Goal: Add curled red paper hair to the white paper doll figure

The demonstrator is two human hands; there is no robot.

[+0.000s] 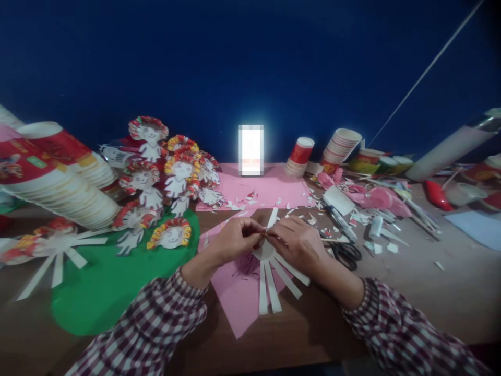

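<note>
Over a pink sheet of paper (235,308), my two hands meet on a paper cup cut into strips (270,282). Its white strips fan out toward me from a round base. My left hand (238,237) is closed, pinching the cut cup's far side between thumb and fingertips. Right beside it, my right hand (299,243) pinches the same spot, fingertips almost touching the left ones. The exact strip between the fingers is mostly hidden. One more white strip sticks up behind the hands.
Finished paper dolls (182,172) with curled red and yellow hair stand left, by a green sheet (117,292) and stacked paper cups (70,188). Another cut cup (62,245) lies far left. Scissors (346,255), a marker (342,224) and paper scraps lie right. A bright phone-like rectangle (251,149) stands behind.
</note>
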